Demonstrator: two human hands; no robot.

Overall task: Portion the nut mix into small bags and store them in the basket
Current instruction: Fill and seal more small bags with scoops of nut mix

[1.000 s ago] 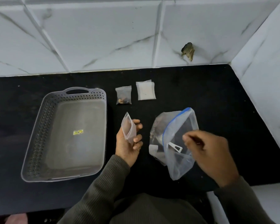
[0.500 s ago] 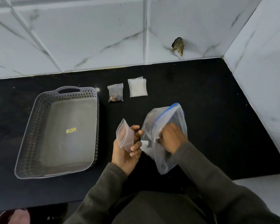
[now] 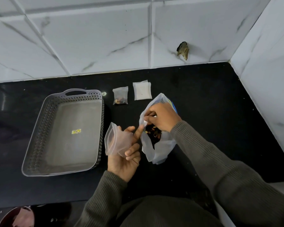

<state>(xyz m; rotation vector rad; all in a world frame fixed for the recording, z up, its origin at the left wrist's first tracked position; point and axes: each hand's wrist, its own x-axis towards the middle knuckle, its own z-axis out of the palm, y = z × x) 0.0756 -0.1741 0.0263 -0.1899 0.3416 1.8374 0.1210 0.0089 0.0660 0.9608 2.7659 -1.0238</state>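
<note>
Basket (image 3: pixel 39 133) is sitting left, nothing stored yet. Big bag (image 3: pixel 161 149) w/ the nuts (image 3: pixel 152 135) is slumping on the counter (image 3: pixel 211 115); rt hand (image 3: pixel 164 118) is curling in its mouth, pinching a white bit (image 3: pixel 146 122), so a tug could be tipping it over. Left hand (image 3: pixel 123 158) is gripping the small bag (image 3: pixel 116 141) open beside it; floppy mouth is risking spills.

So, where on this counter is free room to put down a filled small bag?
Free: the black counter right of the big bag up to the side wall, the strip behind the basket, and the basket floor. Crowded: between basket and big bag, where the left hand holds a small bag.
</note>
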